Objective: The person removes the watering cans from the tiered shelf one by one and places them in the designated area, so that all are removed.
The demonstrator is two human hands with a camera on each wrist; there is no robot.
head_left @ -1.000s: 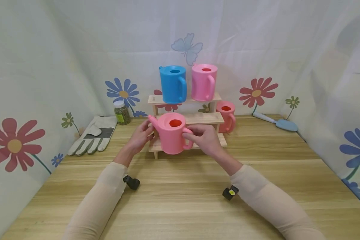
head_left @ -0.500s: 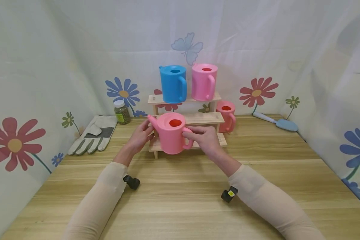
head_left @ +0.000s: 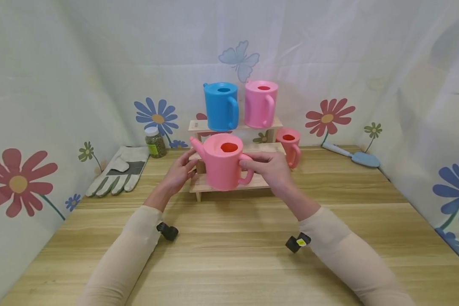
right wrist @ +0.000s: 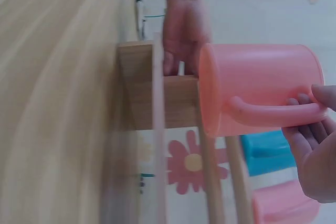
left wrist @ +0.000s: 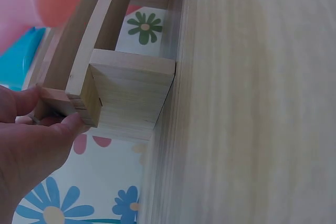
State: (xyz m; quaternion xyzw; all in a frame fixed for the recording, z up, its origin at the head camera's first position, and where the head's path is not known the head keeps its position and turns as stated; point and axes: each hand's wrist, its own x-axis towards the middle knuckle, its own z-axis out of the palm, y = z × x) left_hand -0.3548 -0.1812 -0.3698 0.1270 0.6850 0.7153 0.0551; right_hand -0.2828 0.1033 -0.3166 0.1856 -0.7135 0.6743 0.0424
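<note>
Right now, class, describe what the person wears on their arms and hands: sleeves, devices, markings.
Both arms wear snug, plain beige long sleeves to the wrist. The left hand and right hand are bare. A small black device sits under each wrist; the right one carries a yellow mark. No cables show.

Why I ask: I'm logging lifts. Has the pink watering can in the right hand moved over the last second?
Yes. The pink watering can has risen and shifted slightly right against the wooden step shelf, clear of its bottom step.
</note>
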